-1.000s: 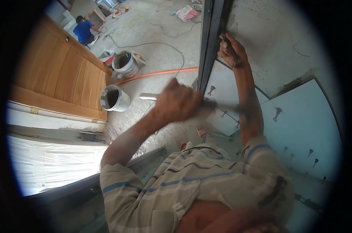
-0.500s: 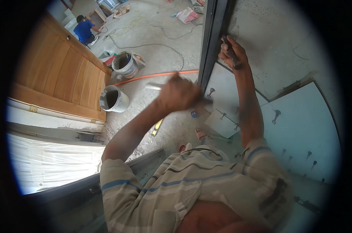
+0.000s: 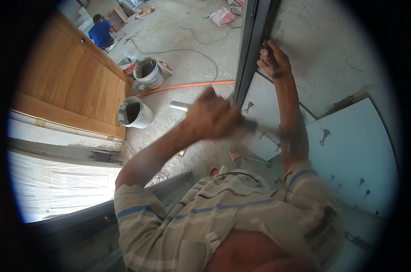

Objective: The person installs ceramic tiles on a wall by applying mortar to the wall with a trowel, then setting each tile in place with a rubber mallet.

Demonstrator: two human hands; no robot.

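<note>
My left hand (image 3: 211, 114) is closed around a hammer (image 3: 180, 106). Its pale metal handle end sticks out to the left, while the dark part on the other side is smeared by motion. Higher up on the right, my right hand (image 3: 278, 61) grips a dark chisel-like bar (image 3: 272, 60) beside a dark upright frame (image 3: 252, 45). The bar's blunt end points back toward me; its far tip is hidden. A gap separates the hammer from the bar. Below my right forearm lie pale tiles (image 3: 350, 136) with dark T-shaped clips (image 3: 324, 137) standing along their joints.
Two mortar-stained buckets (image 3: 144, 117) stand on the rough floor near a wooden door (image 3: 74, 77). An orange hose (image 3: 187, 85) and dark cables cross the floor. A yellow level (image 3: 183, 153) lies partly behind my left arm. Another person in a blue shirt (image 3: 100, 33) crouches far off.
My left hand has moved slightly down and right with the hammer, and more of the handle end shows. My right hand keeps its hold on the bar. The whole view has shifted a little.
</note>
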